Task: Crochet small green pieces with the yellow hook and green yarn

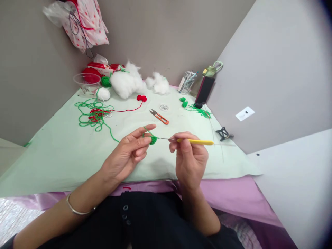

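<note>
A small green crochet piece [153, 140] is pinched between the thumb and fingers of my left hand [129, 148]. Green yarn loops over that hand's raised index finger, and a strand [111, 133] runs back to a tangle at the left. My right hand [190, 155] grips a crochet hook [197, 141] by its yellow handle, pen-like. The hook's metal tip points left and reaches the edge of the green piece; whether it sits inside a stitch is too small to tell. Orange-handled thread snips [161, 117] lie just beyond my hands.
Tangled green and red yarn [95, 114] lies left, near a plastic tub [86, 84] and white yarn ball [103, 93]. White stuffing [127, 83], a red crochet piece [141, 98] and a ring dish [164, 107] are further back. Right are green pieces [184, 103], a phone [204, 90] and a claw clip [224, 134].
</note>
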{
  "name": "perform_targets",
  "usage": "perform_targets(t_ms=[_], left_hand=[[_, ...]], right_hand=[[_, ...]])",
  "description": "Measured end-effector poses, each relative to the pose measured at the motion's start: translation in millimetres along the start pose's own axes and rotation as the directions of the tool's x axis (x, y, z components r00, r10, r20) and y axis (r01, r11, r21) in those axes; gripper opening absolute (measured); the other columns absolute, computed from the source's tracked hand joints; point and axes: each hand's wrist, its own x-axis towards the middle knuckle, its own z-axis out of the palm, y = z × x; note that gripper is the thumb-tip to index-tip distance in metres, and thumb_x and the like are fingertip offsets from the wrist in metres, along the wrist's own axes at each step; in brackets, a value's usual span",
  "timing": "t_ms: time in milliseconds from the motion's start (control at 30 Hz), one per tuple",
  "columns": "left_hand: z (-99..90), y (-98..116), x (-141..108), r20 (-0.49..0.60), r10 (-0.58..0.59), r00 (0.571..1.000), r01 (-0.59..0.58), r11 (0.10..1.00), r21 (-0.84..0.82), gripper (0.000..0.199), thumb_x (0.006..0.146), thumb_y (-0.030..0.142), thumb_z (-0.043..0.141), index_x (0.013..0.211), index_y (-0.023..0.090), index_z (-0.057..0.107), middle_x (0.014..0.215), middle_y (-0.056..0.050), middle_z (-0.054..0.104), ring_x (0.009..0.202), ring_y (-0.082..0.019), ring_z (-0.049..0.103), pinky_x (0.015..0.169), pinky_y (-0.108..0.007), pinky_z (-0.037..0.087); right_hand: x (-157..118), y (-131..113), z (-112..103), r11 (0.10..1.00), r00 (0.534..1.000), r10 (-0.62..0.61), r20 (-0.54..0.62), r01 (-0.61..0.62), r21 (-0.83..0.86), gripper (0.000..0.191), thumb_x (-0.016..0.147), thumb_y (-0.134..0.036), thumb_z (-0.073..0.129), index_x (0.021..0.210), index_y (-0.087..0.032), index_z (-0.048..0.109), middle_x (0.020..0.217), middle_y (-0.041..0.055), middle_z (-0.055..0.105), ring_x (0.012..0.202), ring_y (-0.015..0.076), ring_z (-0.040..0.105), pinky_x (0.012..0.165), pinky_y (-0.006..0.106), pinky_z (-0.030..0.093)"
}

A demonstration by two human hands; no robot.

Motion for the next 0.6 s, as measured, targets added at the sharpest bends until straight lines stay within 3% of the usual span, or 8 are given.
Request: perform_targets(t_ms=[67,133,233,367,467,600], left_hand=[[0.4,-1.3,-1.8,0.016,0.065,0.998,-0.066,0.994,0.088,0.039,0.08,0.016,0.088,0.118,0.022,0.081,0.071,0.007,0.056,0.047,0.0,0.047,0.043,-0.011,0.041],[1.6,-4.1,-4.3,0.041,0.115,0.992,-0.121,0.977,0.176,0.038,0.082,0.019,0.088,0.119,0.025,0.081,0.079,0.005,0.063,0.053,-0.003,0.057,0.051,-0.014,0.05],[2.9,-6.7,-7.2,0.071,0.153,0.986,-0.166,0.96,0.227,0.031,0.087,0.023,0.084,0.117,0.025,0.082,0.084,0.003,0.065,0.065,-0.007,0.066,0.064,-0.018,0.058],[2.0,-5.7,-7.7,0.078,0.157,0.985,-0.171,0.958,0.232,0.029,0.089,0.022,0.082,0.117,0.026,0.081,0.087,0.003,0.065,0.069,-0.008,0.069,0.067,-0.019,0.058],[1.3,-4.1,-7.0,0.071,0.159,0.985,-0.171,0.956,0.24,0.032,0.087,0.021,0.083,0.119,0.024,0.08,0.088,0.003,0.064,0.068,-0.008,0.068,0.066,-0.02,0.058],[2.1,-2.3,-6.5,0.058,0.135,0.989,-0.145,0.956,0.256,0.058,0.086,0.019,0.084,0.141,0.023,0.066,0.089,0.004,0.064,0.062,-0.007,0.065,0.061,-0.021,0.057]], right_hand=[[1.6,-1.0,0.8,0.992,0.994,0.09,0.058,-0.094,0.081,0.016,0.102,-0.031,0.064,0.1,-0.027,0.079,0.089,0.0008,0.072,0.068,0.0121,0.064,0.064,0.03,0.055],[1.2,-0.7,1.5,0.989,0.987,0.13,0.096,-0.135,0.056,0.014,0.1,-0.033,0.067,0.1,-0.027,0.08,0.089,0.0012,0.072,0.072,0.0131,0.065,0.067,0.03,0.054],[0.3,-0.5,0.3,0.978,0.979,0.19,0.079,-0.195,0.068,0.015,0.1,-0.036,0.068,0.1,-0.027,0.08,0.087,0.0011,0.073,0.072,0.0132,0.064,0.068,0.031,0.053],[2.7,-2.5,-2.0,0.949,0.965,0.252,0.069,-0.261,0.176,0.018,0.098,-0.04,0.068,0.097,-0.026,0.079,0.09,0.0023,0.077,0.069,0.0134,0.064,0.066,0.031,0.054],[5.2,-3.8,-2.4,0.954,0.969,0.229,0.094,-0.243,0.175,0.018,0.1,-0.039,0.067,0.098,-0.026,0.079,0.095,0.0029,0.078,0.071,0.0135,0.064,0.067,0.031,0.054],[5.7,-2.4,-3.0,0.97,0.972,0.178,0.154,-0.199,0.137,0.018,0.102,-0.036,0.064,0.1,-0.027,0.08,0.098,0.0028,0.078,0.073,0.0132,0.064,0.068,0.031,0.052]])
